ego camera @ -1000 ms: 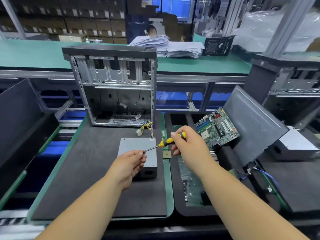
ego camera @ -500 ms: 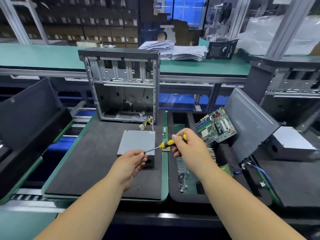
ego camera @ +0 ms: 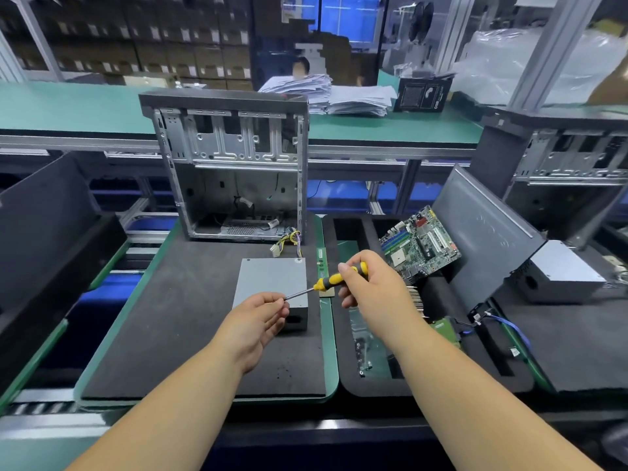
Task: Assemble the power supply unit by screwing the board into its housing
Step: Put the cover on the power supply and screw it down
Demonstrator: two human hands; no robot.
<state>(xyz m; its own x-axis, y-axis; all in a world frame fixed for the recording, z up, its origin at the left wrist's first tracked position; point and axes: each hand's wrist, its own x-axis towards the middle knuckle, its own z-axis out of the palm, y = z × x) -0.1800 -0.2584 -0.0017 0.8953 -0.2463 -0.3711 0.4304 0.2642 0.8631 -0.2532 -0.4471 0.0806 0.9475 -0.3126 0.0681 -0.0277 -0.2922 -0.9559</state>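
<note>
Computer case (ego camera: 234, 171): open, upright at the back of the black foam mat (ego camera: 176, 334) on my table.
Motherboard (ego camera: 419, 244): propped tilted in the right-hand tray.
Power supply unit (ego camera: 272, 283): grey box, flat on the mat, before the case.
Screwdriver (ego camera: 326, 283): yellow handle gripped by my right hand (ego camera: 370, 283); its tip pinched by my left hand (ego camera: 258, 321), above the unit.

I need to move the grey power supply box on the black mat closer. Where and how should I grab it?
Grip the power supply box across its two long side walls, coming from above. It lies flat with its broad lid up, and both sides stand free of the computer case. Avoid the far end, where the wire bundle lies. The left hand and screwdriver hover over its near end.
</note>
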